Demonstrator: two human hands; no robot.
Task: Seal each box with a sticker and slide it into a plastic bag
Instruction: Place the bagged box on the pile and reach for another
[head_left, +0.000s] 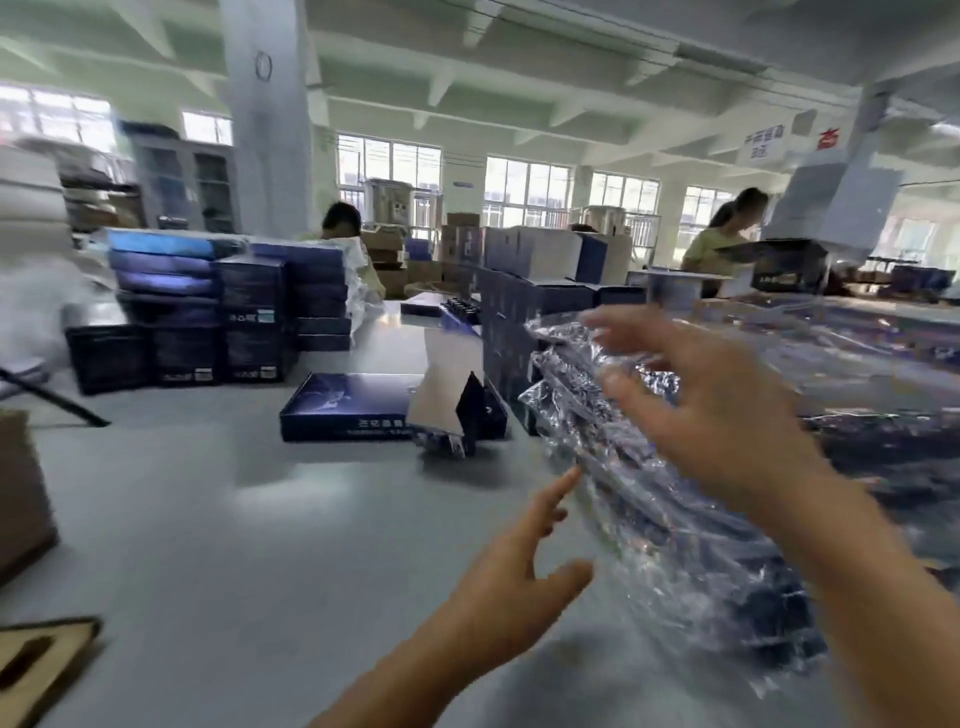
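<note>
Spreads left hand (514, 566) and right hand (701, 410) wide, gripping nothing, at plastic-bagged boxes (649, 519) heaped right of open dark-blue box (348, 405) on counter (208, 493), with its white lettering (379, 423) too blurred to read.

We see a flat dark-blue box (348, 410) lying on the grey table (208, 519), with its silvery flap (447, 384) raised at the right end. Just to its right, bagged boxes (675, 519) lie overlapping in crinkled clear plastic. More blue boxes (228, 317) stand stacked behind, at the left.
</note>
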